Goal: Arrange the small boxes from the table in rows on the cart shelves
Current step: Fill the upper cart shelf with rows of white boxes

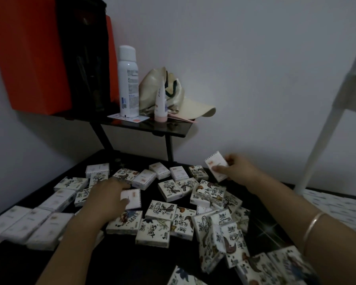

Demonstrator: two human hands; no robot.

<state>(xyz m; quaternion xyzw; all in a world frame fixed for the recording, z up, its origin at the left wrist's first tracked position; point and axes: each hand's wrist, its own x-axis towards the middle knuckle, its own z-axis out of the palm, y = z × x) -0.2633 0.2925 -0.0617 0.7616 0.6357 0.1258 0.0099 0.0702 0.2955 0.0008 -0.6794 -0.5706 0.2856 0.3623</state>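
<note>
Gathering: right hand (237, 169) lifts a pinched small box (216, 165), left hand (109, 197) grips a second box (132, 199) on the table (121, 256); shelving likely follows.

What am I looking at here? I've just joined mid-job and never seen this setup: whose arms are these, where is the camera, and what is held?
No machine here: a person works bare-handed, and the one picture comes from a camera on their head, looking forward and down. The left hand grips a plain white box amid the small boxes scattered over the dark table. The right hand pinches a raised box above them. Behind, a small stand holds a spray can, a tube and a cap.
</note>
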